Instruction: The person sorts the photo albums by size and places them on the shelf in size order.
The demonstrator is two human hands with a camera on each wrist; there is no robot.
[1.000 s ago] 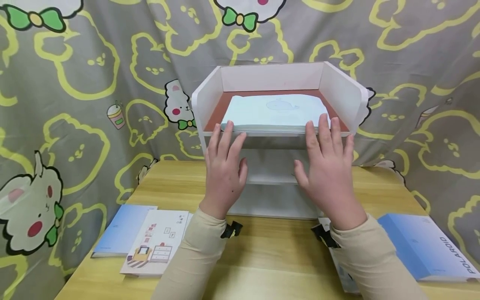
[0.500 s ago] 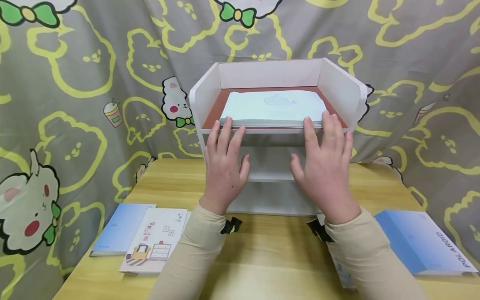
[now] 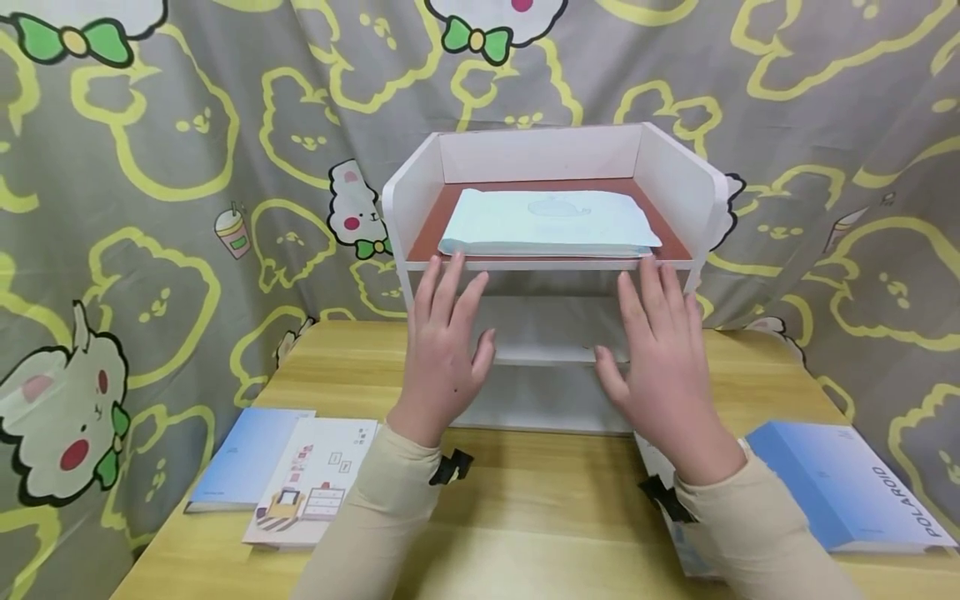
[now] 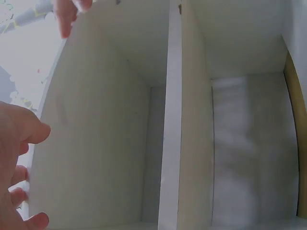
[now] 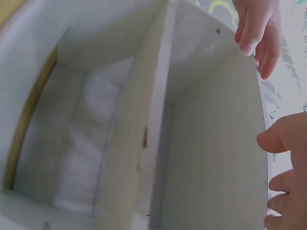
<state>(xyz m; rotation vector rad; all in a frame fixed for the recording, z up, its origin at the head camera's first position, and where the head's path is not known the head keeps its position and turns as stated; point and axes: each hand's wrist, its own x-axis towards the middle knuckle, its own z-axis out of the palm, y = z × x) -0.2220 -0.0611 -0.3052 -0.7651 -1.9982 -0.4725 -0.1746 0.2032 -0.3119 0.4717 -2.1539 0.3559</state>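
A pale blue soft pack (image 3: 551, 221) with a whale drawing lies flat on the brown top board of a white tiered shelf (image 3: 678, 196). My left hand (image 3: 442, 354) is at the board's front edge, below the pack's left corner, fingers extended and holding nothing. At the pack's right corner, my right hand (image 3: 663, 362) is likewise spread, thumb apart. Whether any fingertip touches the pack or the edge, I cannot tell. Both wrist views look into the shelf's lower compartments, with my left hand (image 4: 19, 158) and right hand (image 5: 285, 163) at the margins.
On the wooden table (image 3: 525, 517), a blue book (image 3: 243, 458) and a white illustrated book (image 3: 315, 483) lie at left. A thick blue POLAROID book (image 3: 840, 483) lies at right. Another book (image 3: 671, 500) is partly under my right forearm. A patterned curtain (image 3: 172, 275) surrounds the table.
Both hands have drawn slightly back and down from the pack; the right fingers no longer overlap its front as much. The pack stays on the top board.
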